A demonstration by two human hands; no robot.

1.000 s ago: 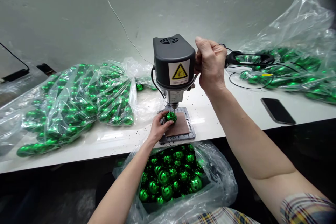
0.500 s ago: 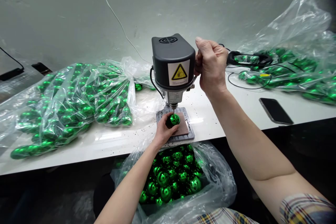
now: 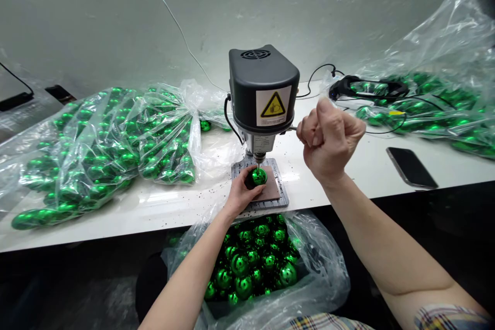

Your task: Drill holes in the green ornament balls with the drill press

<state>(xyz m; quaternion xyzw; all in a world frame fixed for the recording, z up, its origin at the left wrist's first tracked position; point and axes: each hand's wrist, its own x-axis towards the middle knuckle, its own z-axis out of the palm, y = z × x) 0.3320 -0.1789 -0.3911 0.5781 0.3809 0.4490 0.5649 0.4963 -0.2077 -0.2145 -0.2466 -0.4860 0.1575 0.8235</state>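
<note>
My left hand [image 3: 244, 191] grips a shiny green ball ornament [image 3: 259, 177] between thumb and fingers, on a brown pad [image 3: 273, 191] over the grey base plate [image 3: 283, 197] of a small drill press [image 3: 265, 87]. The bit [image 3: 259, 162] points straight down and meets the top of the ball; how deep it sits I cannot tell. My right hand [image 3: 330, 136] is closed in a fist around the drill press's feed lever [image 3: 293, 128], whose end is hidden inside the fingers. Below the table edge, an open plastic bag [image 3: 325, 263] holds many green ball ornaments [image 3: 247, 263].
Clear bags of green ornaments lie on the white table at left [image 3: 96, 149] and right [image 3: 433, 113]. A phone [image 3: 412, 167] rests near the right front edge. A black strap-like item [image 3: 367, 87] with cables lies behind it. Dark shavings are scattered around the base.
My right hand has swung down and to the right with the lever, and the bit has come lower. My left hand still holds the ornament in place. The camera view has shifted slightly.
</note>
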